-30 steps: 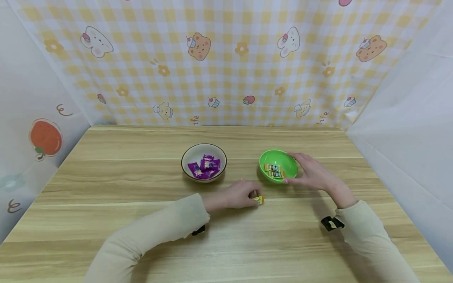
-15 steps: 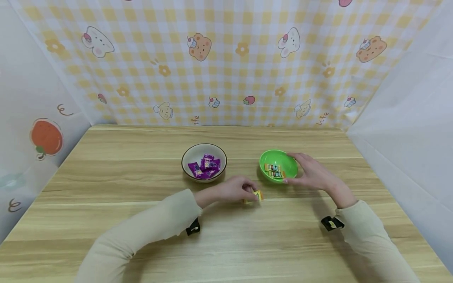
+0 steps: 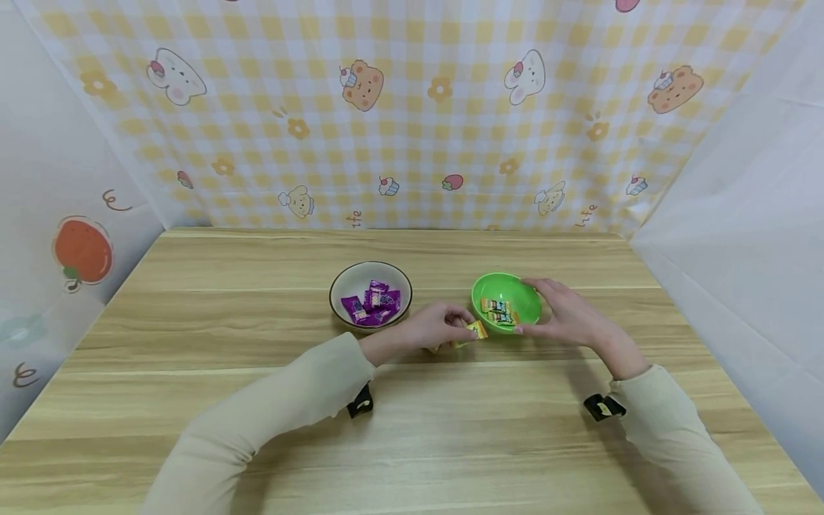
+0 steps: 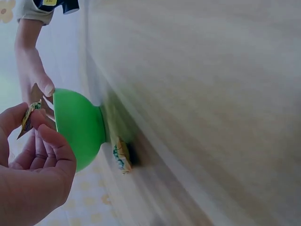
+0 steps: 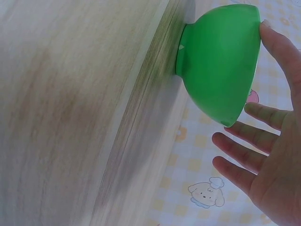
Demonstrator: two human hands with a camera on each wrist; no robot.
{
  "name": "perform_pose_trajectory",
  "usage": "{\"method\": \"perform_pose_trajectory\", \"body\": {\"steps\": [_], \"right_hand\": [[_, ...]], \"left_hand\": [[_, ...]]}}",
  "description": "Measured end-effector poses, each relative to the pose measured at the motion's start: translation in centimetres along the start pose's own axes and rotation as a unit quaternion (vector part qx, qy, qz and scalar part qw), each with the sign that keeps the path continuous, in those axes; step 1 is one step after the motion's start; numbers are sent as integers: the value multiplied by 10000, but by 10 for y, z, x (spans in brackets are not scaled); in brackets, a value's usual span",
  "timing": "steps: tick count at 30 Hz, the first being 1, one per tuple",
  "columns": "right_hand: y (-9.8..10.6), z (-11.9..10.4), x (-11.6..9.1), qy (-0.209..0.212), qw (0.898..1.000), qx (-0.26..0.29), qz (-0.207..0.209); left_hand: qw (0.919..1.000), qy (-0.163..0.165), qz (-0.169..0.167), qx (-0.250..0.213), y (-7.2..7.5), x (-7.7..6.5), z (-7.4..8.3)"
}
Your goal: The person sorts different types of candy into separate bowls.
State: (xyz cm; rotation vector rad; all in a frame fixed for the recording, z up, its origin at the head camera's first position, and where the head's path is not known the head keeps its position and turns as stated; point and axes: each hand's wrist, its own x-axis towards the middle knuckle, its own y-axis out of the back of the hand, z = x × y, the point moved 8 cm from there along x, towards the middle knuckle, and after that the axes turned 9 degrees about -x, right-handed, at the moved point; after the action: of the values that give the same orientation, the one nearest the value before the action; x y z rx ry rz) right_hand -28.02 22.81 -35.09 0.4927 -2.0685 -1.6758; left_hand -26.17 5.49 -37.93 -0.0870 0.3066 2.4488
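My left hand pinches a yellow wrapped candy between thumb and fingertips, beside the near left rim of the green bowl. In the left wrist view this candy overlaps the bowl's rim. My right hand touches the bowl's right side, thumb and fingers spread along the rim; the right wrist view shows its fingers fairly straight. Several yellow-orange candies lie inside the bowl. Another yellow candy rests on the table by the bowl's foot, mostly hidden under my left hand in the head view.
Left of the green bowl stands a cream bowl with a dark rim, holding several purple wrapped candies. Both bowls stand on a wood-grain table. A checked cloth hangs behind the far edge, with pale sheets at both sides.
My left hand has lifted the yellow candy and carried it away from me, toward the green bowl's near rim. My right hand has stayed at the bowl.
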Motion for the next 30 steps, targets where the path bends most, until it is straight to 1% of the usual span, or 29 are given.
{"method": "perform_pose_trajectory", "body": {"steps": [1, 5, 7, 8, 9, 12, 15, 20, 26, 28, 30], "right_hand": [[0, 0, 0, 1, 10000, 3, 1], [0, 0, 0, -11, 10000, 31, -22], [0, 0, 0, -12, 10000, 32, -34], [-1, 0, 0, -13, 10000, 33, -43], [-1, 0, 0, -12, 10000, 32, -46], [-1, 0, 0, -8, 10000, 27, -49], [-1, 0, 0, -19, 10000, 29, -58], [-2, 1, 0, -25, 10000, 35, -70], [-2, 1, 0, 0, 10000, 36, -73], [-2, 1, 0, -6, 10000, 47, -80], [-1, 0, 0, -12, 9999, 68, -81]], "left_hand": [[10000, -46, 42, -3, 0, -1, 6], [9994, -199, 206, -193, 3, 7, 10], [9990, -211, 270, -285, 4, 10, 13], [9988, -216, 299, -328, 4, 14, 9], [9986, -211, 323, -367, 5, 15, 10], [9981, -138, 433, -427, 6, 19, 11], [9974, -120, 569, -420, 7, 24, 12], [9966, -196, 725, -330, 8, 32, 17], [9957, -320, 870, -21, 7, 38, 28], [9951, -281, 950, 44, 7, 40, 30], [9946, -196, 1018, 13, 6, 43, 30]]}}
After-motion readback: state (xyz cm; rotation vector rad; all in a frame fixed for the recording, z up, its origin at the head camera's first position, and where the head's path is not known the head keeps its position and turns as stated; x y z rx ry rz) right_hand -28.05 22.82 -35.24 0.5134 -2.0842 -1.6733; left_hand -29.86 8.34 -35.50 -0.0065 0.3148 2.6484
